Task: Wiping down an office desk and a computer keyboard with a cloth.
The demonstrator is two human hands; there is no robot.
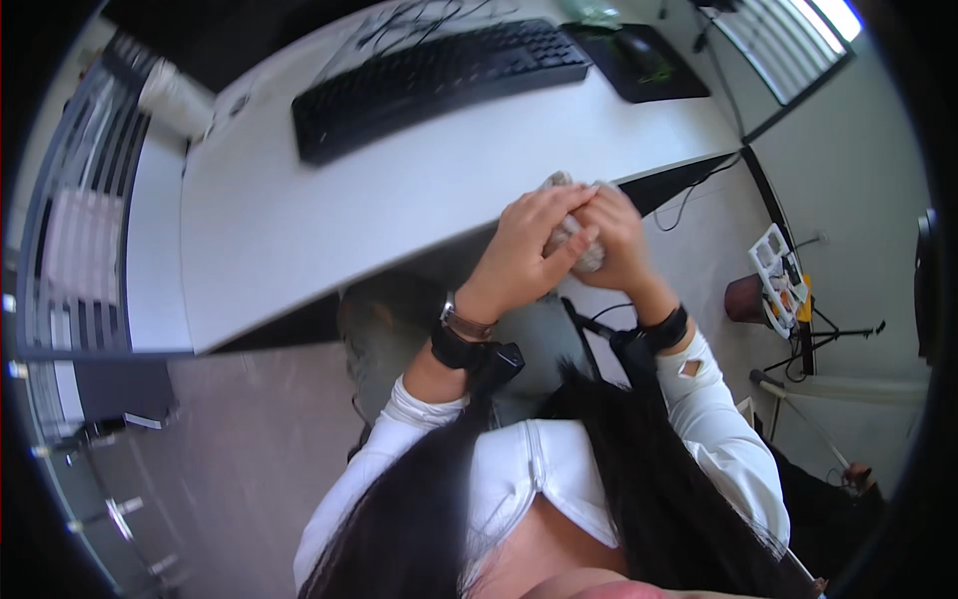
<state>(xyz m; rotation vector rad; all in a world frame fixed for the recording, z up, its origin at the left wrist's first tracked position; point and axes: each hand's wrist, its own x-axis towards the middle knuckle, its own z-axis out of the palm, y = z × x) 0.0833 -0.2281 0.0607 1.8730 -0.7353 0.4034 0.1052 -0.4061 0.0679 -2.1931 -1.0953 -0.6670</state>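
Observation:
Both hands are cupped together around a crumpled greyish-beige cloth (587, 254), at the front edge of a white desk (359, 202). My left hand (520, 251) presses on it from the left, its thumb lying across it. From the right, my right hand (617, 239) closes on the same cloth, its fingers partly under those of the left. Bits of the cloth show above the fingers and between the palms; the rest is hidden. A watch and a black strap with a small device sit on the left wrist, and a black band on the right.
A black keyboard (441, 82) and a mouse pad (636, 64) with a mouse lie on the desk, cables behind them. A white cylindrical container (176, 97) stands at the left. On the floor at the right is a full dark red bin (746, 299).

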